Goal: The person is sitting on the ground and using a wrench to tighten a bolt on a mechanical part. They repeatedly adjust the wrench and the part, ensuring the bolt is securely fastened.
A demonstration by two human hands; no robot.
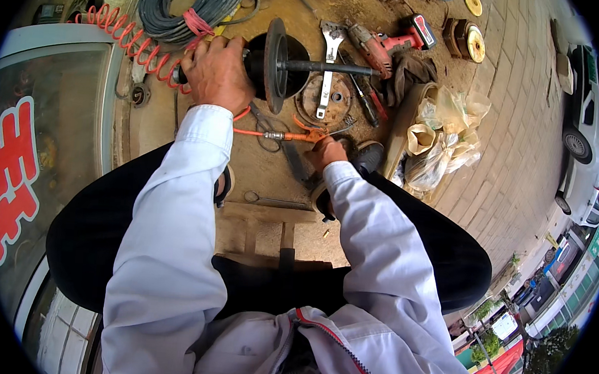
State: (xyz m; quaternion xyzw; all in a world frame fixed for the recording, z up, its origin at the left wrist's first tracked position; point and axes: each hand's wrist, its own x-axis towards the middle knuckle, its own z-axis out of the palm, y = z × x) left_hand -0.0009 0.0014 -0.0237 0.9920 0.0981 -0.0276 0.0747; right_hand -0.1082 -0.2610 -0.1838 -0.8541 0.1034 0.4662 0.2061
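Note:
My left hand [214,73] is wrapped round the back end of a dark metal shaft with a round flange [276,66]. Its bare shaft [332,68] points to the right, lying over a flat silver wrench [327,74]. Closer to me, my right hand [330,152] is closed on an orange air blow gun [309,133], whose nozzle tip is partly hidden. An orange hose [248,133] joins the gun's metal fitting from the left. Scissors [270,126] lie just beyond the hose.
A red cordless impact wrench [386,44] lies beyond the shaft, near screwdrivers [366,101]. Plastic bags [445,138] sit at right. A coiled black hose [190,6] and red spiral air hose [126,36] lie at far left, by a glass door [54,121]. A white car [588,131] stands far right.

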